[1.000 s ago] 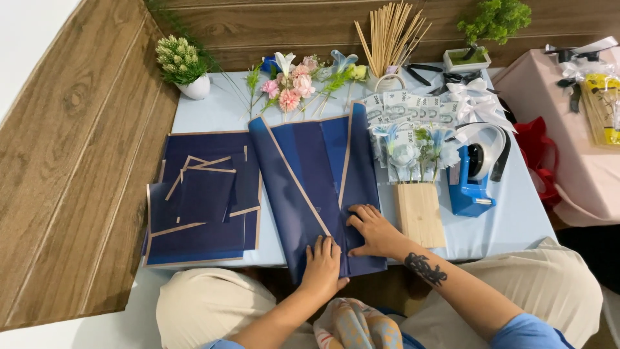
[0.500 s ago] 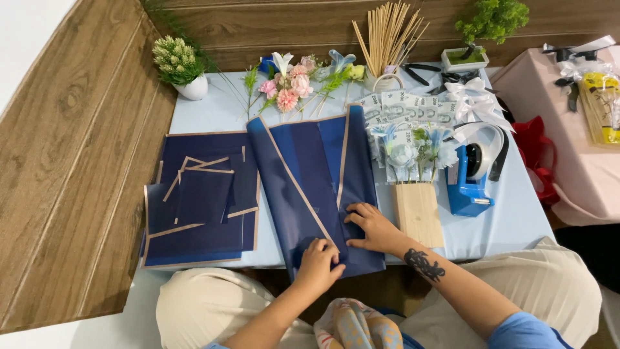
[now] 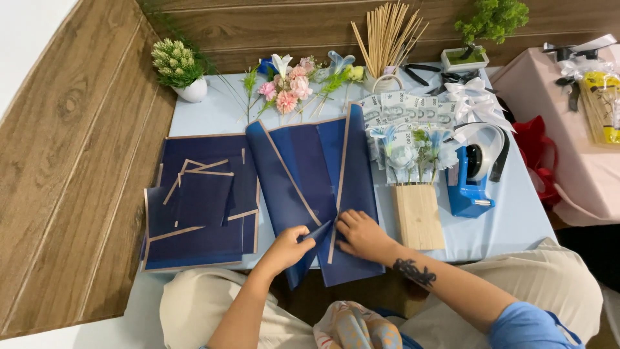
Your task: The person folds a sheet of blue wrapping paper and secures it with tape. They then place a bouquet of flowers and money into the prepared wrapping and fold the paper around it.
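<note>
I've got the dark blue translucent wrapping sheets with tan borders (image 3: 310,187) fanned out in front of me on the pale blue table (image 3: 213,113), their lower ends hanging over the near edge toward my lap. My left hand (image 3: 287,245) pinches a folded corner of the sheet between thumb and fingertips, lifting it into a small crease. My right hand (image 3: 361,234) lies flat just beside it, fingers spread and pressing down on the tan edge, so the layers don't slide while I pleat.

To my left, a stack of the same navy sheets (image 3: 200,207) lies flat within reach. To my right, the pale wooden block holding small blue and white flowers (image 3: 416,210) stands upright, with the blue tape dispenser (image 3: 471,181) just beyond it. Farther back sit pink artificial flowers (image 3: 287,90) and a bundle of thin wooden sticks (image 3: 387,32).
</note>
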